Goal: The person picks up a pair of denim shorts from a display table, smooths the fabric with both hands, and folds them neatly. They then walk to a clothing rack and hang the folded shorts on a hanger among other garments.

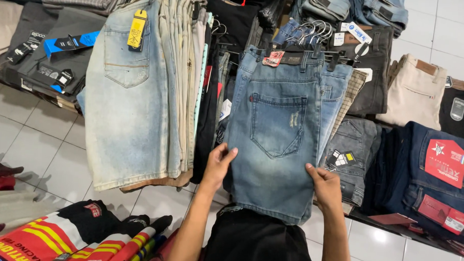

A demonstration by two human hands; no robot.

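A pair of faded blue denim shorts [278,147] hangs on a clip hanger from a rack, its back pocket facing me. My left hand [218,165] grips the shorts' left edge near the hem. My right hand [326,186] grips the right edge, slightly lower. Both hands hold the cloth flat and spread. More denim shorts hang behind this pair on several metal hangers [313,31].
A row of light-washed shorts [130,91] hangs at left. Folded dark jeans [436,173] and beige trousers [416,90] lie on a low shelf at right. Black and red printed shirts [79,233] lie below on the white tiled floor [36,144].
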